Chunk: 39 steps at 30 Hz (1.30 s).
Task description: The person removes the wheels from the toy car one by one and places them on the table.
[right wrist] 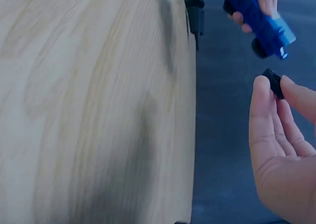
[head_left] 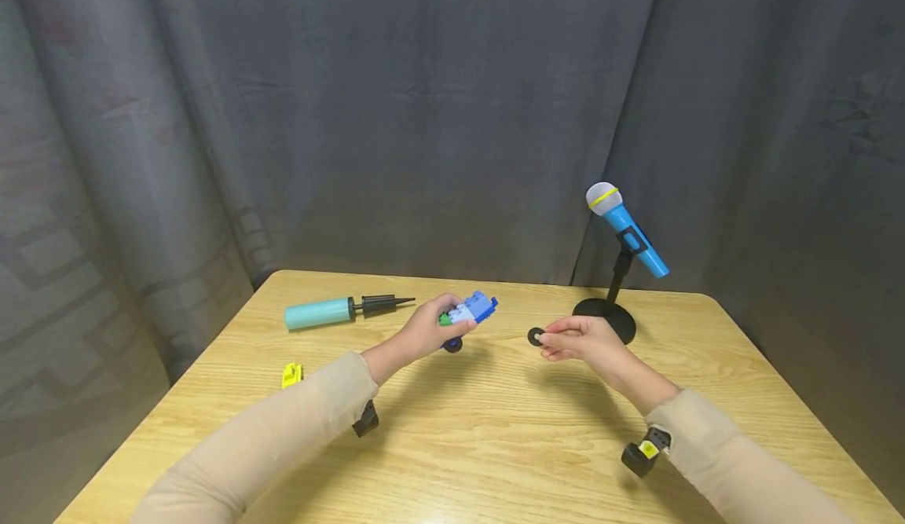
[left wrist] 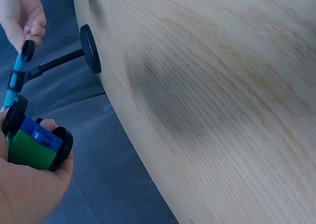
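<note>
Sleeves in beige are reaching forward over the wooden table (head_left: 495, 445), each wrist carrying a small dark camera unit on its underside. Further out, the left hand (head_left: 424, 331) is gripping a toy car built of blue and green bricks (head_left: 470, 312), fingers curled round its body and lifting it clear of the tabletop; black wheels are showing under it, and in the left wrist view the green block and a wheel are sitting against the palm (left wrist: 29, 184). Just to the right of the car, apart from it, the right hand (head_left: 583, 339) is pinching a loose black wheel (head_left: 536, 336) between thumb and fingertips, also held above the table; the right wrist view is showing the wheel (right wrist: 273, 82) at the fingertips with the blue car (right wrist: 259, 19) a little beyond it. Off to the left side, a small yellow piece (head_left: 292, 374) is lying on the wood near the left forearm. Beyond the left hand, a teal balloon pump (head_left: 320, 313) with a black nozzle is lying flat, pointing right. Behind the right hand, a blue toy microphone (head_left: 625, 229) is tilting on a black stand with a round base (head_left: 606, 313). Farthest back, a dark grey curtain (head_left: 424, 115) is hanging behind the table.
</note>
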Motion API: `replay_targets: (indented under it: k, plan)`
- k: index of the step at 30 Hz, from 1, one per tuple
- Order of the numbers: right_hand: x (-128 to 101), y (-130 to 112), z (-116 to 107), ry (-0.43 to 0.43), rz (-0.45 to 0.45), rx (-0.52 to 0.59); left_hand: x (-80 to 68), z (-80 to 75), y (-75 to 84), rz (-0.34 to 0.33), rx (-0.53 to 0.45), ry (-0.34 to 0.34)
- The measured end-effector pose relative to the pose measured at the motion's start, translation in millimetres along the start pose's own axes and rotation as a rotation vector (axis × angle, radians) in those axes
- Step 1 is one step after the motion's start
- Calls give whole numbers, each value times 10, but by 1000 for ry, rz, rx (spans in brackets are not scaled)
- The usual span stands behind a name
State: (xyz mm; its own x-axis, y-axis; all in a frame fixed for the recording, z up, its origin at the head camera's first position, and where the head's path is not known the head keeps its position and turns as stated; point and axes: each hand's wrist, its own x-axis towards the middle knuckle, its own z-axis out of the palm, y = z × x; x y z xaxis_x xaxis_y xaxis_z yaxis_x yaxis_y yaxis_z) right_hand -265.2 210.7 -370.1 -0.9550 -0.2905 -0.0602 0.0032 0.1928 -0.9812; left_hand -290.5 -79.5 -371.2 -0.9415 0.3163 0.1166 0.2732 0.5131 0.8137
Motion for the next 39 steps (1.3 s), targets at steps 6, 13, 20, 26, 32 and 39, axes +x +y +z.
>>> replay_targets:
  k: [6, 13, 20, 26, 32, 39]
  plan:
    - [-55, 122, -132, 41, 48, -17, -14, 16, -1, -1, -16, -6]
    - [-88, 283, -187, 93, 123, -74, -44, 41, -25, -9, -21, -13]
    - [-118, 419, -231, 57, 176, -123, -48, 45, -25, -18, -16, -6]
    - [-124, 480, -267, 77, 225, -212, -55, 35, -20, -19, -21, -5]
    - [-111, 499, -253, 126, 226, -283, -46, 30, -32, -28, -29, -7]
    - [-75, 511, -213, 179, 233, -300, -38, 17, -36, -38, -47, -6]
